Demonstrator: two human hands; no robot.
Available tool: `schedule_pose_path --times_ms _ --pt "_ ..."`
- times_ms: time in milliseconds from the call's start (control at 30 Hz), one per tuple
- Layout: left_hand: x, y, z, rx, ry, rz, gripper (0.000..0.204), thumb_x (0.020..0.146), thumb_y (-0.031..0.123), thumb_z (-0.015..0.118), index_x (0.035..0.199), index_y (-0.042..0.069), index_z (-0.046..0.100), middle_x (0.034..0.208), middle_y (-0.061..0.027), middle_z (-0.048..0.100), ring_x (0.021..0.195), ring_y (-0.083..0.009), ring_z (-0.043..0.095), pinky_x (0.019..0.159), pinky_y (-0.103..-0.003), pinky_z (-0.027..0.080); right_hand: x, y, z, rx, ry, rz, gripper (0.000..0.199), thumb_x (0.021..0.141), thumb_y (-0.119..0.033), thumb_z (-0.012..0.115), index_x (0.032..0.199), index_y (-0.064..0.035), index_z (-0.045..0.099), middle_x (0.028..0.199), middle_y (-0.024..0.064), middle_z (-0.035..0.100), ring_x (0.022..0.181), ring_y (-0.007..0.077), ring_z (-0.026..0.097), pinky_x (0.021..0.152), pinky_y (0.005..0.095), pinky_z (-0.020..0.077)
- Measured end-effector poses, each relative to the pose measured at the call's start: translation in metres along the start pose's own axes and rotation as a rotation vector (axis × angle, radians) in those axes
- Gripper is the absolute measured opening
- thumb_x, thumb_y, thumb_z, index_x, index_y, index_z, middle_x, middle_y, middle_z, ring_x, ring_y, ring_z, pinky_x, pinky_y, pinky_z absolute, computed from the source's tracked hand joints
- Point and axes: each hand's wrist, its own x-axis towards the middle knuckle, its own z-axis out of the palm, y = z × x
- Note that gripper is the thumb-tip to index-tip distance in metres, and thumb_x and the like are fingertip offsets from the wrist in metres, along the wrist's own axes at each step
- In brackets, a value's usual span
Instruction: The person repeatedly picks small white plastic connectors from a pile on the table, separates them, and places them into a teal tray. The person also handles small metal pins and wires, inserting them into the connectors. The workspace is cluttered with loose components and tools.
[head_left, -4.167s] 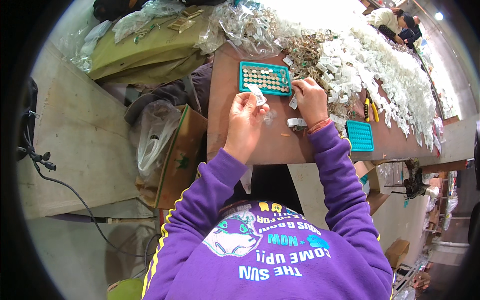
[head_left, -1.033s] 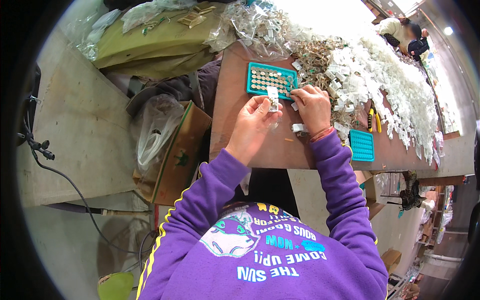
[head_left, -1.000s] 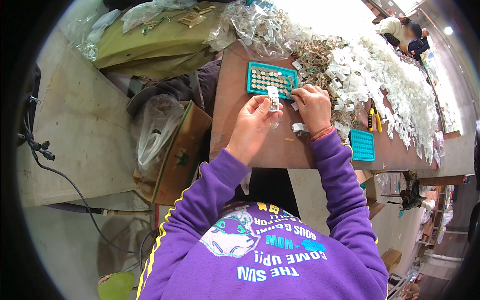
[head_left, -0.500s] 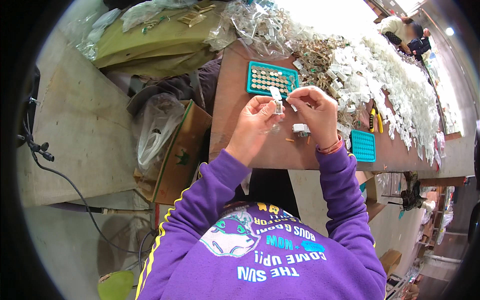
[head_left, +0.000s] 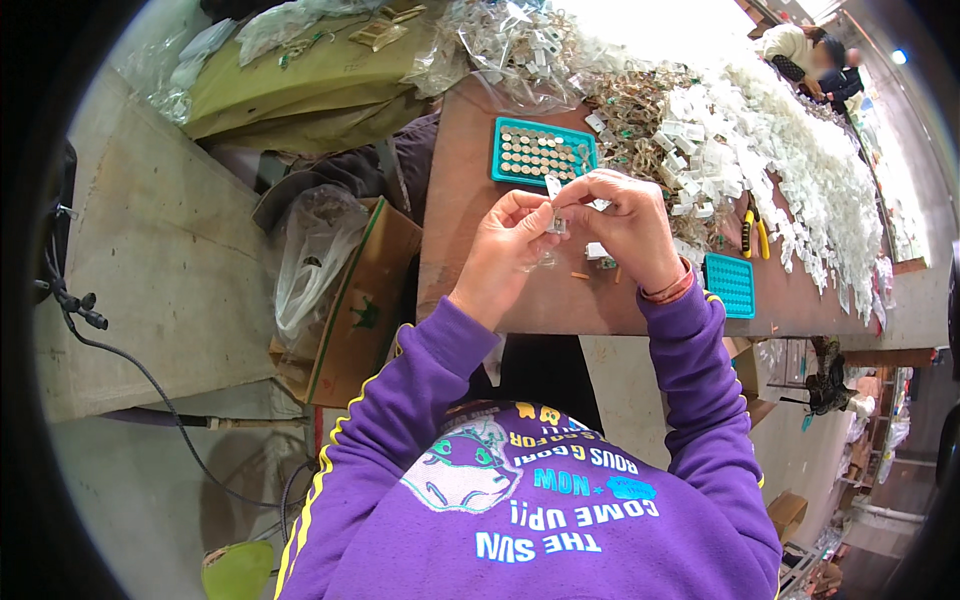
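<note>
My left hand (head_left: 508, 243) and my right hand (head_left: 622, 223) meet above the brown table (head_left: 470, 270), both pinching one small clear-and-metal part (head_left: 556, 219) between their fingertips. Just beyond the hands lies a teal tray (head_left: 540, 153) filled with rows of small round metal pieces. A few tiny loose parts (head_left: 598, 255) lie on the table under my right hand. Both sleeves are purple.
A second, empty-looking teal tray (head_left: 730, 284) sits to the right, with yellow-handled pliers (head_left: 754, 233) beyond it. A long heap of white and clear small parts (head_left: 760, 140) runs along the table's far side. A cardboard box with a plastic bag (head_left: 330, 290) stands left. Another person (head_left: 815, 55) sits far off.
My right hand has come up from the table toward the left hand, and the two now hold the small part together, closer to my body than before.
</note>
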Motion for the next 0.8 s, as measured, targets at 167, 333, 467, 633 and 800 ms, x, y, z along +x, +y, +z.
schedule_pose_path --times_ms 167,333,467,633,800 --pt "0.000 -0.001 -0.002 -0.130 -0.045 0.037 0.015 0.095 0.015 0.065 0.105 0.006 0.057 0.102 -0.0063 0.066 0.091 -0.0147 0.065 0.080 -0.028 0.054 -0.011 -0.007 0.016 -0.415 0.176 -0.347 0.024 0.071 -0.004 0.066 0.094 -0.0078 0.071 0.083 0.0073 0.070 0.076 0.0243 0.066 0.073 0.0328 0.0521" --pt "0.000 -0.002 -0.002 -0.200 -0.078 0.073 0.015 0.096 0.015 0.063 0.106 0.006 0.058 0.103 -0.0065 0.065 0.096 -0.0143 0.064 0.084 -0.031 0.053 -0.024 -0.004 0.037 -0.390 0.311 -0.432 0.031 0.073 -0.001 0.065 0.104 -0.0048 0.068 0.101 0.0096 0.071 0.093 0.0263 0.069 0.082 0.0393 0.0517" --pt "-0.001 0.004 0.002 -0.196 -0.178 0.007 0.018 0.096 0.015 0.063 0.110 0.004 0.058 0.104 -0.0078 0.065 0.094 -0.0151 0.064 0.084 -0.031 0.053 -0.010 0.006 0.023 -0.259 0.435 -0.154 0.029 0.086 -0.012 0.068 0.114 -0.0027 0.066 0.102 0.0094 0.069 0.084 0.0217 0.067 0.074 0.0294 0.0519" --pt "-0.001 0.003 0.005 -0.184 -0.176 -0.092 0.022 0.099 0.018 0.059 0.117 0.004 0.058 0.105 -0.0060 0.066 0.093 -0.0143 0.064 0.088 -0.030 0.053 -0.001 0.009 0.003 0.757 -0.085 0.615 0.022 0.095 -0.024 0.067 0.106 -0.0053 0.066 0.079 -0.0044 0.060 0.066 0.0015 0.053 0.058 0.0190 0.0425" --pt "0.002 0.001 -0.001 -0.254 -0.206 -0.104 0.021 0.099 0.016 0.058 0.116 0.004 0.060 0.107 -0.0046 0.065 0.095 -0.0142 0.062 0.086 -0.029 0.051 -0.012 0.006 0.037 -0.076 0.425 -0.030 0.013 0.079 -0.005 0.075 0.090 -0.0017 0.070 0.076 0.0083 0.063 0.065 0.0152 0.062 0.061 0.0263 0.0500"
